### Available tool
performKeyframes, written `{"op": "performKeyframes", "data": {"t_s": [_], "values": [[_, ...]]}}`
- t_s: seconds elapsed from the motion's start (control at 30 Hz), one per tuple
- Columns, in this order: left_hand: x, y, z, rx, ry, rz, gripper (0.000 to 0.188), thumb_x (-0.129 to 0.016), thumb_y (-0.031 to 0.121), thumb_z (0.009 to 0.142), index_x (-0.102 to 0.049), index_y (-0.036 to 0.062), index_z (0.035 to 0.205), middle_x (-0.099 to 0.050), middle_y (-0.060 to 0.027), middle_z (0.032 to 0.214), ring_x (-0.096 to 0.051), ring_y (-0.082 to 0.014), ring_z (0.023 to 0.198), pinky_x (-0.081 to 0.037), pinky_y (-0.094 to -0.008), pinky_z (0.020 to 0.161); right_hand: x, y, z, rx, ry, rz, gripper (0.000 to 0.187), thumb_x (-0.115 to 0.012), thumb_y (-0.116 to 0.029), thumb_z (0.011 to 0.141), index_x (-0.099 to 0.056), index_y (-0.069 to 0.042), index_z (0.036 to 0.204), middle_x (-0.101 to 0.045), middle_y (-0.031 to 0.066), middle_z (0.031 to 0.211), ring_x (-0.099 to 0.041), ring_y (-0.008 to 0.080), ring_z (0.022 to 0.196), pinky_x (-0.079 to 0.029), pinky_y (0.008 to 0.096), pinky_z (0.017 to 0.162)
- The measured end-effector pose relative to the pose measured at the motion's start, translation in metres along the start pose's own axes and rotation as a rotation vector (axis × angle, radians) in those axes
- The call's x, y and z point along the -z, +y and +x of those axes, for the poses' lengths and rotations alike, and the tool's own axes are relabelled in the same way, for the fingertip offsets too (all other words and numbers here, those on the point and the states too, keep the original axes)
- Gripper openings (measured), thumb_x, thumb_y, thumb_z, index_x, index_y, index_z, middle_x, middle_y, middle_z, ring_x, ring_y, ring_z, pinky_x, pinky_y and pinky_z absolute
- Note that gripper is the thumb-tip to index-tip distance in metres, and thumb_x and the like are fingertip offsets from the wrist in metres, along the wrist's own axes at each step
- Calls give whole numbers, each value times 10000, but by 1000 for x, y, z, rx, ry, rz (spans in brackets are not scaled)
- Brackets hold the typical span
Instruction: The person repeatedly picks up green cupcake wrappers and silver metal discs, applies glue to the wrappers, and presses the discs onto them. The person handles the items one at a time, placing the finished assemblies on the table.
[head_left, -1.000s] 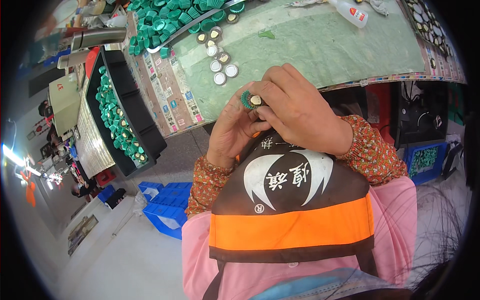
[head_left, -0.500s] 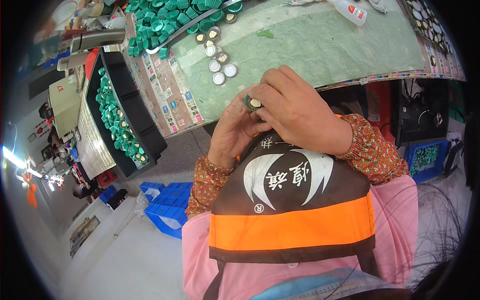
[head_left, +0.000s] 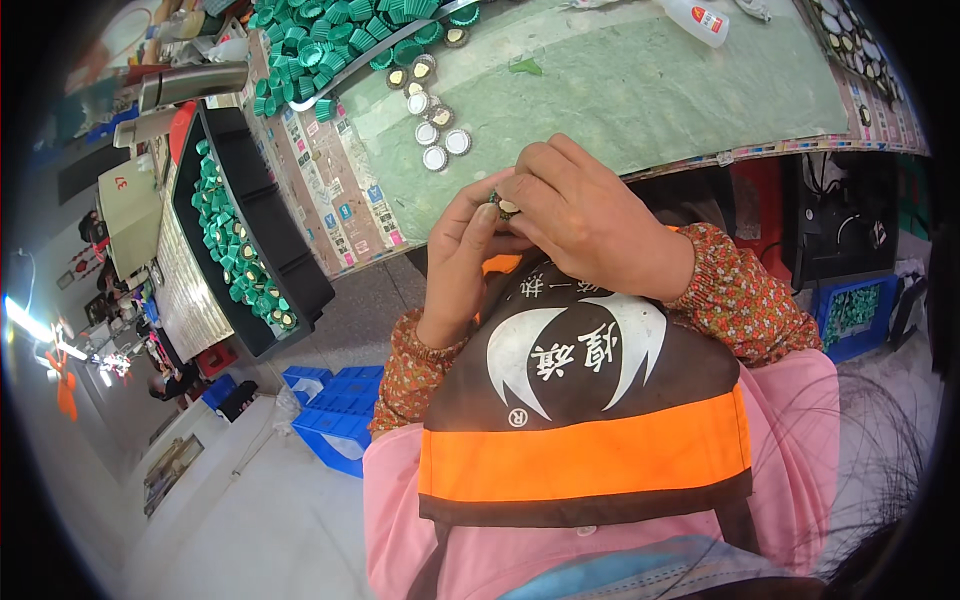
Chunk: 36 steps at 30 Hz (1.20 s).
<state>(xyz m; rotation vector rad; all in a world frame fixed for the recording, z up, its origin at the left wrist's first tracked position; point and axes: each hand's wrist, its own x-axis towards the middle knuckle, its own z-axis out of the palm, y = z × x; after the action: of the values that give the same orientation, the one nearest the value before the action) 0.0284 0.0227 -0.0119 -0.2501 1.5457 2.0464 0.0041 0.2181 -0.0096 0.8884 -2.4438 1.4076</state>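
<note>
A small round fluted cap (head_left: pixel 507 207), dark green at the rim with a cream centre, is pinched between my two hands just off the table's near edge. My left hand (head_left: pixel 462 255) grips it from the left, thumb against its side. From the right, my right hand (head_left: pixel 595 220) closes curled fingers over it and hides part of it. Beyond my hands, several loose dark-rimmed caps (head_left: pixel 457 142) with white or cream centres lie on the pale green table sheet (head_left: pixel 620 90). Green fluted cups (head_left: pixel 318 45) are heaped at the far left, in and around a metal-edged tray (head_left: pixel 372 62).
A black bin (head_left: pixel 292 232) holding green cups stands left of the table. A white bottle (head_left: pixel 697 22) lies at the far side, and a tray of caps (head_left: pixel 848 38) sits far right. A green scrap (head_left: pixel 525 67) rests on the sheet. Blue crates (head_left: pixel 335 405) stand on the floor.
My left thumb has come up against the cap, and the left fingers are now straighter. My right fingers have shifted slightly and cover more of the cap.
</note>
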Motion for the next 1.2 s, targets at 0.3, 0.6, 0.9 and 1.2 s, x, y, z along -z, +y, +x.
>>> {"op": "performKeyframes", "data": {"t_s": [0.3,0.6,0.9,1.2], "values": [[-10,8,2,-23,68,62,245,-487,49,1030,-452,2,1268,-649,-118,1111,-676,-155,958,-599,-295,812,-1,9,-5,-239,-15,325,253,-723,-63,837,-606,-13,1055,-562,123,956,-587,264,838,-496,363,726],[-11,5,0,-51,58,89,231,-501,35,1014,-440,18,1236,-625,-94,1089,-650,-122,939,-583,-276,822,-6,13,-10,-615,-106,653,195,-700,-147,849,-601,13,900,-587,70,800,-540,127,683,-451,301,604],[-14,-1,-1,-100,69,115,234,-497,9,1009,-429,18,1232,-619,-93,1078,-638,-114,919,-573,-269,808,-15,13,-11,-697,-52,775,203,-716,-126,788,-568,12,797,-571,41,729,-510,94,686,-431,288,592],[-14,-7,-2,-127,46,90,230,-483,-3,1004,-423,10,1226,-619,-102,1069,-634,-111,902,-568,-265,791,-23,12,-18,-706,22,793,212,-730,-122,766,-568,15,771,-577,40,731,-512,85,677,-437,281,589]]}}
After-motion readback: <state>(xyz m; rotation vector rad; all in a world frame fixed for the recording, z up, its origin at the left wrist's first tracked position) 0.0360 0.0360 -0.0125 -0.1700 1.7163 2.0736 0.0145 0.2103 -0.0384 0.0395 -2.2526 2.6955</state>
